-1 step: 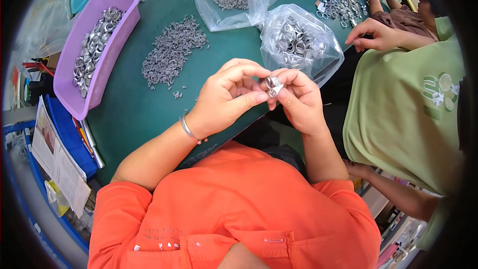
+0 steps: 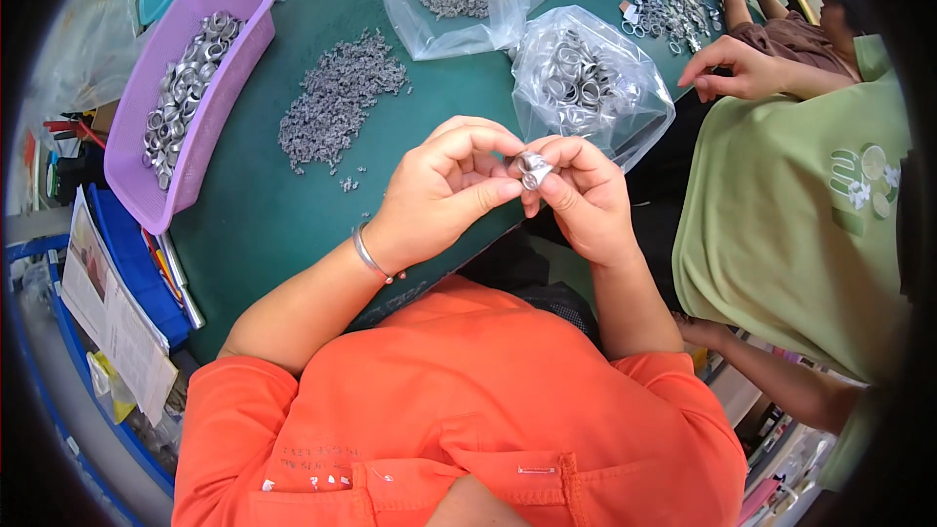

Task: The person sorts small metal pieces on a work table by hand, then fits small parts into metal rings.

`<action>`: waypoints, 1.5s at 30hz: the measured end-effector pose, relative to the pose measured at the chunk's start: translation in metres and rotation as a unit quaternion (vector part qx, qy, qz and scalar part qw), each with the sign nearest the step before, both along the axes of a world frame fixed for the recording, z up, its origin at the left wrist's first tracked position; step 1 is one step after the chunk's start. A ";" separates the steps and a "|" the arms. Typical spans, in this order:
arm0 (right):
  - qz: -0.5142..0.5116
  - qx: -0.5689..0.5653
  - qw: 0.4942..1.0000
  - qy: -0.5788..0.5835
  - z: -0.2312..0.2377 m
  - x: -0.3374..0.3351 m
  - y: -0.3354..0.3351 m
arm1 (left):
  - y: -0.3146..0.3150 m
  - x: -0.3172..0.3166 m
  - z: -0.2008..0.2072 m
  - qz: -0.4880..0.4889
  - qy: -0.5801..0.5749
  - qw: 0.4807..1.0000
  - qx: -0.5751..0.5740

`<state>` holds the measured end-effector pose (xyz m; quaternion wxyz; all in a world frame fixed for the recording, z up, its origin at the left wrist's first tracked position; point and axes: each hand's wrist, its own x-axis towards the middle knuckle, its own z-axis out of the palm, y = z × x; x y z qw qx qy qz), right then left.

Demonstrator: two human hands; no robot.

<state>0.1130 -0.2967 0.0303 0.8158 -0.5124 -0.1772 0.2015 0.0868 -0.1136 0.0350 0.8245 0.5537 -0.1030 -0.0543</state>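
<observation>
Between the fingertips of both my hands is a small shiny silver metal ring piece. It seems to have more than one round opening; its finer shape is too small to tell. My left hand, with a silver bangle at the wrist, pinches it from the left. My right hand closes thumb and fingers on it from the right. Just beyond my hands, a clear plastic bag holds many silver rings. A loose heap of tiny grey metal parts lies on the green table to the left.
On the left is a purple basket of silver rings. A clear bag of tiny parts lies at the back. A co-worker's hand rests near the right, by a green shirt. More metal pieces lie farther back.
The metal ring piece has turned slightly between my fingertips. Both hands stay in nearly the same place.
</observation>
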 end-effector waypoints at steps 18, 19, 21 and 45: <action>-0.045 -0.005 0.990 0.136 -0.002 -0.011 0.024 | 0.025 -0.023 -0.013 0.123 -0.056 0.973 0.185; -0.041 0.006 0.989 0.139 -0.003 -0.012 0.025 | 0.023 -0.023 -0.014 0.124 -0.056 0.974 0.183; -0.035 0.018 0.989 0.140 -0.004 -0.014 0.029 | 0.021 -0.023 -0.016 0.112 -0.025 0.989 0.092; -0.123 -0.055 0.988 -0.078 -0.017 -0.016 0.044 | 0.021 -0.022 -0.027 0.149 -0.104 0.977 0.110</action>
